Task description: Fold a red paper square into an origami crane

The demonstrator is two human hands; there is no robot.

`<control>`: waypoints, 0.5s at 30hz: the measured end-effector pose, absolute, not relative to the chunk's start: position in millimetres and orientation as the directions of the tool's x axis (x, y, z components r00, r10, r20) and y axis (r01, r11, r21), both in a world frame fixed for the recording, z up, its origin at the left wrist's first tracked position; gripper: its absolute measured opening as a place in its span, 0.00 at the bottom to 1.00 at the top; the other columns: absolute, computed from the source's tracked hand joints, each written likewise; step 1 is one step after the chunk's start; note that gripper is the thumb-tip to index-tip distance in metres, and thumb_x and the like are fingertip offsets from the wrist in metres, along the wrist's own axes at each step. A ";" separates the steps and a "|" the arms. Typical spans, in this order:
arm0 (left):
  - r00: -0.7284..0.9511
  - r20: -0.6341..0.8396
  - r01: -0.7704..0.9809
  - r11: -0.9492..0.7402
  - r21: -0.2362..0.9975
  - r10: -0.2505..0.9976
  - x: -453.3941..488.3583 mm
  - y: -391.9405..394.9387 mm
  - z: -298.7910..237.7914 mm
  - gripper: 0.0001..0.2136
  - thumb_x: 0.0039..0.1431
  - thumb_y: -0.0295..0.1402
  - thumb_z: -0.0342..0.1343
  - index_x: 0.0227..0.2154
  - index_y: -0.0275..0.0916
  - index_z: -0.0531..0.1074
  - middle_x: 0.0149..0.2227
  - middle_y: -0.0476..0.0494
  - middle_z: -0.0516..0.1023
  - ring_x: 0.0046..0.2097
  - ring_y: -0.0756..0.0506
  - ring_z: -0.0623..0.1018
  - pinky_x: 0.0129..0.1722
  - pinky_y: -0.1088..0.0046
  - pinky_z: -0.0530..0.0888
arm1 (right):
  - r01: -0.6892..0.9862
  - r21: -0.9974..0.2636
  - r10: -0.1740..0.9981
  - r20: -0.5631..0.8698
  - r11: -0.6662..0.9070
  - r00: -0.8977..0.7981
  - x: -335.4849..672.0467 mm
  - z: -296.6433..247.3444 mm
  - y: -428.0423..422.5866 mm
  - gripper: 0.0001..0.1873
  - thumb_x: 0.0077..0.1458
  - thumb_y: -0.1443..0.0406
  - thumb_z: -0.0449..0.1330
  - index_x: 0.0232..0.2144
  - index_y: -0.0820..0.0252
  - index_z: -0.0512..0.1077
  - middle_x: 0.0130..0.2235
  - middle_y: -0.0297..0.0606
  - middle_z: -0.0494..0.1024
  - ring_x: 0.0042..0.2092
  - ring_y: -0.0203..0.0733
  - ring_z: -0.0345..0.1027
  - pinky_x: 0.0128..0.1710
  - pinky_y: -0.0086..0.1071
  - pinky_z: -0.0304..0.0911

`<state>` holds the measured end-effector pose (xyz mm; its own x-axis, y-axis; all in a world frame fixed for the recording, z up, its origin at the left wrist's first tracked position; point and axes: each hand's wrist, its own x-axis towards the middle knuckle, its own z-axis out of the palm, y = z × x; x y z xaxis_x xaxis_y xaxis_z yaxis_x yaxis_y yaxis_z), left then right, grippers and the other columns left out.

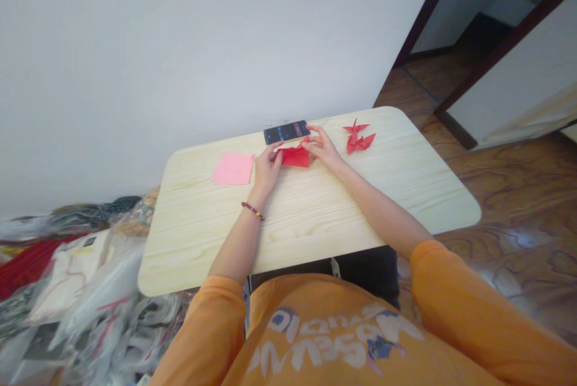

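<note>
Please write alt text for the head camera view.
A person's left hand and right hand hold a folded red paper on a pale wood-grain table. A black smartphone lies just beyond it, a pink paper square to the left, and red origami cranes to the right.

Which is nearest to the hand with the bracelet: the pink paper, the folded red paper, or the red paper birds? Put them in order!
1. Folded red paper: touching the left hand, on its right side.
2. Pink paper: just left of that hand.
3. Red paper birds: farthest, beyond the right hand.
</note>
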<state>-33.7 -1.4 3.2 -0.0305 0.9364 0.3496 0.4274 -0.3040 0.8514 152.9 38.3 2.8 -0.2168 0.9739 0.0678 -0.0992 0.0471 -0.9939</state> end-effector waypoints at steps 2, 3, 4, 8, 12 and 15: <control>-0.093 0.334 0.376 -0.277 0.884 0.938 -31.9 -2.0 3.4 0.15 0.59 0.30 0.51 0.50 0.36 0.69 0.31 0.44 0.81 0.31 0.48 0.79 0.32 0.74 0.73 | -0.117 -0.992 0.971 0.063 0.037 -0.229 152.6 1.5 38.3 0.42 0.39 0.53 0.69 0.55 0.49 0.57 0.39 0.35 0.77 0.30 0.35 0.70 0.22 0.24 0.63; -0.123 0.327 0.341 -0.269 0.901 0.937 -30.9 -2.2 3.5 0.15 0.59 0.30 0.51 0.49 0.37 0.68 0.30 0.45 0.80 0.30 0.48 0.79 0.31 0.75 0.73 | -0.125 -0.992 0.969 0.064 0.034 -0.239 152.5 0.6 38.5 0.42 0.39 0.54 0.69 0.55 0.49 0.56 0.38 0.34 0.77 0.29 0.34 0.70 0.21 0.24 0.62; -0.150 0.316 0.299 -0.262 0.918 0.937 -29.9 -2.3 3.4 0.14 0.59 0.30 0.52 0.48 0.38 0.67 0.29 0.46 0.80 0.29 0.49 0.79 0.30 0.76 0.72 | -0.132 -0.991 0.966 0.068 0.036 -0.250 152.4 -0.4 38.7 0.41 0.39 0.55 0.69 0.54 0.49 0.56 0.38 0.33 0.77 0.28 0.34 0.70 0.21 0.23 0.62; -0.186 0.248 0.105 -0.232 0.967 0.951 -27.5 -0.6 -0.1 0.10 0.57 0.32 0.54 0.41 0.41 0.62 0.24 0.52 0.76 0.26 0.50 0.78 0.27 0.78 0.70 | -0.155 -0.986 0.953 0.110 0.067 -0.284 151.3 -4.0 38.9 0.33 0.41 0.57 0.67 0.47 0.51 0.57 0.33 0.29 0.77 0.25 0.31 0.67 0.22 0.23 0.61; -0.169 0.241 -0.032 -0.250 0.968 0.956 -28.5 3.5 -7.8 0.11 0.56 0.35 0.55 0.37 0.43 0.57 0.22 0.56 0.73 0.24 0.51 0.75 0.26 0.79 0.69 | -0.108 -0.986 0.937 0.155 0.127 -0.312 150.6 -5.4 38.1 0.18 0.43 0.60 0.64 0.36 0.56 0.63 0.29 0.29 0.74 0.24 0.31 0.65 0.22 0.24 0.60; -0.159 0.237 -0.063 -0.250 0.966 0.958 -30.9 6.6 -13.3 0.12 0.56 0.35 0.56 0.37 0.44 0.57 0.25 0.55 0.74 0.26 0.52 0.76 0.27 0.79 0.70 | -0.039 -0.985 0.919 0.170 0.168 -0.355 151.3 -4.6 37.9 0.08 0.46 0.63 0.58 0.32 0.60 0.70 0.29 0.32 0.74 0.25 0.31 0.63 0.24 0.25 0.62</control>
<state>-30.9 6.6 -13.3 -0.1591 0.9583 0.2373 -0.0629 -0.2498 0.9663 151.3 37.9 -4.6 -0.3549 0.9192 0.1705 -0.0392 0.1675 -0.9851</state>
